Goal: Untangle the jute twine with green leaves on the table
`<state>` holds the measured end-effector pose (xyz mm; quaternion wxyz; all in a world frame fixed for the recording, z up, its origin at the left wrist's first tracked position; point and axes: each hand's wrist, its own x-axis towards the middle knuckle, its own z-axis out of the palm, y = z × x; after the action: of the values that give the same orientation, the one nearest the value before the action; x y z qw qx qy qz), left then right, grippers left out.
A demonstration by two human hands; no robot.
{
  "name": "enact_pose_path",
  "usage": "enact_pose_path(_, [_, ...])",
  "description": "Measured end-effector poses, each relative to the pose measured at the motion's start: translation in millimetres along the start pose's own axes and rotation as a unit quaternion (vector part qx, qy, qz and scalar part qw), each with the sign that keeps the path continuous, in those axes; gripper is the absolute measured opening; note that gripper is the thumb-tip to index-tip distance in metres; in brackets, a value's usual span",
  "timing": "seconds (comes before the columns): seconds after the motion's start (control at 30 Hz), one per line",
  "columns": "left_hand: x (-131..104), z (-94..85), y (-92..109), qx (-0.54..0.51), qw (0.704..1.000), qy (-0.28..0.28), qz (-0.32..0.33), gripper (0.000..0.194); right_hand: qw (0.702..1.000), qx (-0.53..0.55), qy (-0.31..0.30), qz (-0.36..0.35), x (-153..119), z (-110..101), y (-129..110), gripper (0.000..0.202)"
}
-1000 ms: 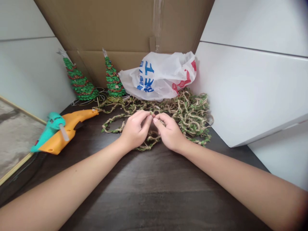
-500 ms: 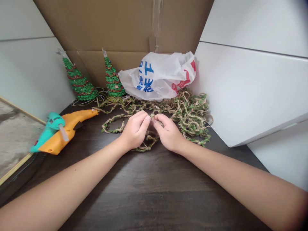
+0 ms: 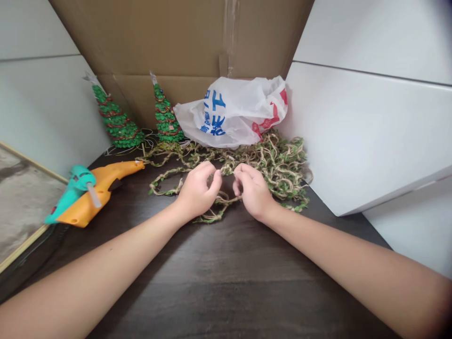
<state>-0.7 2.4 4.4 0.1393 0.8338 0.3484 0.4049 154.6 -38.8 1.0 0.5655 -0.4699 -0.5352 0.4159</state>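
A long twine garland with small green leaves (image 3: 282, 169) lies heaped and looped on the dark table. My left hand (image 3: 201, 188) has its thumb and fingers closed at the near side of the heap, pinching a strand of the garland. Just right of it, my right hand (image 3: 252, 190) has curled fingers pressed together on another part of the strand. A short stretch of garland shows in the gap between the two hands. Loops of it lie left of my left hand and below both hands.
An orange and teal glue gun (image 3: 95, 186) lies at the left. Behind stand two small green trees, one at the left (image 3: 118, 122) and one nearer the middle (image 3: 165, 117). A white plastic bag (image 3: 236, 113) rests against the cardboard (image 3: 158, 37). White boxes (image 3: 370, 132) flank the right.
My right hand has moved a little to the right, away from my left hand, opening a gap between their fingertips. My left hand has barely moved.
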Motion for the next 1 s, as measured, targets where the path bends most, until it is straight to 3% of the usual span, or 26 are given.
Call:
enact_pose_path(0.1, [0.2, 0.3, -0.4, 0.025, 0.999, 0.025, -0.016, 0.031, 0.999, 0.03, 0.04, 0.006, 1.3, -0.8, 0.1, 0.024])
enact_pose_path(0.3, [-0.9, -1.2, 0.1, 0.025, 0.997, 0.048, -0.052, 0.032, 0.999, -0.019, 0.026, -0.022, 1.8, 0.0, 6.3, 0.013])
enact_pose_path(0.33, [-0.9, -1.3, -0.1, 0.021, 0.997, 0.049, -0.056, 0.031, 0.998, -0.03, 0.037, -0.03, 1.1, 0.4, 7.1, 0.02])
enact_pose_path(0.47, [-0.8, -1.1, -0.9, 0.028, 0.997, 0.046, -0.051, 0.027, 0.976, -0.157, 0.064, -0.14, -3.6, 1.3, 5.3, 0.054])
enact_pose_path(0.57, [-1.2, -0.9, 0.0, 0.008, 1.0, 0.013, -0.018, 0.024, 0.949, -0.241, 0.01, -0.202, -5.8, 1.6, 2.4, 0.041])
enact_pose_path(0.67, [-1.9, -1.2, 2.3, -0.017, 1.0, -0.015, 0.009, 0.026, 0.962, -0.231, -0.016, -0.143, -4.4, 1.7, 3.4, 0.022])
enact_pose_path(0.77, [-2.1, -1.6, 4.0, -0.025, 1.0, -0.018, 0.005, 0.031, 0.977, -0.193, -0.03, -0.088, -1.5, 1.1, 6.9, 0.022])
enact_pose_path(0.9, [-1.5, -1.6, 2.9, -0.029, 1.0, -0.006, -0.003, 0.031, 0.981, -0.169, -0.053, -0.085, -0.7, 0.2, 7.9, 0.029])
enact_pose_path(1.0, [-1.6, -0.4, -0.3, -0.029, 0.999, 0.02, -0.003, 0.024, 0.984, -0.14, -0.028, -0.102, -1.4, -0.1, 5.4, 0.025])
